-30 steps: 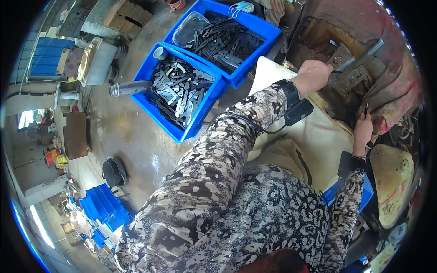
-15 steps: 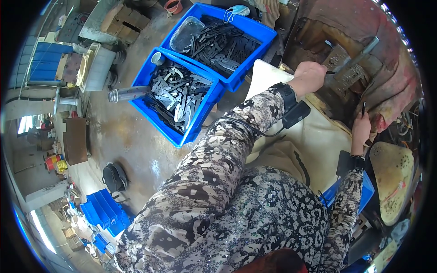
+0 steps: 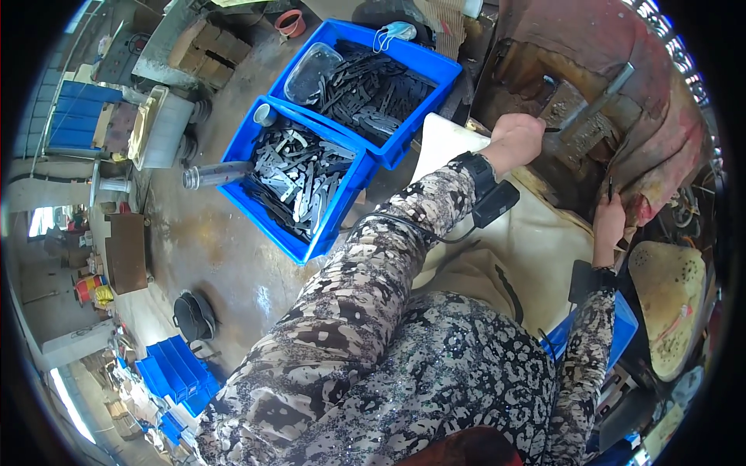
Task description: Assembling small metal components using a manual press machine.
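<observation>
My left hand (image 3: 519,142) is closed, with a thin dark strip (image 3: 552,130) sticking out beyond the fingers toward a wet brown block (image 3: 583,116). This block sits in a dirty, wet hollow with a metal bar (image 3: 602,101) slanting over it. Lower right, my right hand (image 3: 610,223) is closed around another thin dark strip (image 3: 611,186), its tip pointing away from me. A stained reddish cloth (image 3: 660,155) hangs around the hollow, close to the right hand. Across my lap and up to the hollow's edge lies a cream sheet (image 3: 536,233).
Left of my arms stand two blue bins (image 3: 284,233) with many flat dark metal pieces (image 3: 303,175). A clear plastic tub (image 3: 312,74), a small cup (image 3: 265,115) and a clear bottle (image 3: 217,175) rest in or on them. A stained pale board (image 3: 667,311) is at the right.
The whole view has shifted slightly, so the bins sit a little lower and further left. Both hands keep their grips and stay at the hollow.
</observation>
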Tool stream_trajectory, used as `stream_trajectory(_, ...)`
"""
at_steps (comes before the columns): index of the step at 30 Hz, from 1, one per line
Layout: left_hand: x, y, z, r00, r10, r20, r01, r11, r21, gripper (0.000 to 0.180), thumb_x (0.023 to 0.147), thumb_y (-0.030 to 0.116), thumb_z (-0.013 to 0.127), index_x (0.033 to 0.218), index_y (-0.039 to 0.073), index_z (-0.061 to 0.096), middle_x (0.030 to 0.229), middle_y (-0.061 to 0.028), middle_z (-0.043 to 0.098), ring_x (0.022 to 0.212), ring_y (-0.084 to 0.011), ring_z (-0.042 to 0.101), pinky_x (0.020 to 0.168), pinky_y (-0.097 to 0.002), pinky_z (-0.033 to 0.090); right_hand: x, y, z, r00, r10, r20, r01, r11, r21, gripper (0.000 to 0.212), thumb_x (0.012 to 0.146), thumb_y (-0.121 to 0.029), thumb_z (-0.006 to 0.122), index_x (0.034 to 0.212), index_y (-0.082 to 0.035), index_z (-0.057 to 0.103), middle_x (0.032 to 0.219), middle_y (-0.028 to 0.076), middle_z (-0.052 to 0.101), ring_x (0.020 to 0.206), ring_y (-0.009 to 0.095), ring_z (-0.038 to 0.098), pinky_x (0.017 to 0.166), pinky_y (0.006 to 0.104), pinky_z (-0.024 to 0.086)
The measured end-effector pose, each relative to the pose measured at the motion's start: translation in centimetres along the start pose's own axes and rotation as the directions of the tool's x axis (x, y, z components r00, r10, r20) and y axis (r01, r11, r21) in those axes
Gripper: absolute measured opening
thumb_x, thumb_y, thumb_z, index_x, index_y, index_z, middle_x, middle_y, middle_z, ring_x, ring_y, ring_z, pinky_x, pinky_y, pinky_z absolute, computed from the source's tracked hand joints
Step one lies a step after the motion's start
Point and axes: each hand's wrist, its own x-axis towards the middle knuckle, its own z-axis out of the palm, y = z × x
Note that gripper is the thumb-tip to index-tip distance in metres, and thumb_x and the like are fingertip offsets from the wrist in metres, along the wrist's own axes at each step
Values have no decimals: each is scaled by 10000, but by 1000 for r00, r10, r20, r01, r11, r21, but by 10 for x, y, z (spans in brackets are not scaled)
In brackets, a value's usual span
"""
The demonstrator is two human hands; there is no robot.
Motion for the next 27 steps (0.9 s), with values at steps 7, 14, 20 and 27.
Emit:
stream_trajectory(7,0,3,-2,999,22,-35,-23,999,-36,171,795,114,562,925,86,669,804,-159,681,788,-335,670,695,-424,529,31,38,14,995,-43,-89,62,973,221,354,913,-350,525,1038,-33,622,918,252,647,882,422,615,748,461,471)
stream_trajectory(14,-4,6,-12,999,-33,24,33,999,-23,181,794,108,571,946,100,667,830,-155,689,815,-334,676,716,-414,537,111,-42,-70,822,-328,-465,486,830,274,475,947,-424,487,1189,-22,562,982,259,623,920,403,585,809,411,456)
stream_trajectory(20,-5,8,-14,998,-58,10,59,997,-45,177,802,111,570,949,95,667,831,-145,692,821,-323,680,724,-414,537,151,-127,-116,861,-249,-443,366,909,201,588,946,-522,398,1283,-59,527,1160,231,615,1125,403,549,945,443,418)
stream_trajectory(27,-6,6,1,986,25,-165,-38,996,-75,129,753,120,574,834,80,666,765,-135,683,763,-309,678,673,-413,532,183,-128,-108,894,-264,-363,319,943,99,587,926,-556,418,1284,-105,533,1172,204,618,1126,402,549,930,442,437)
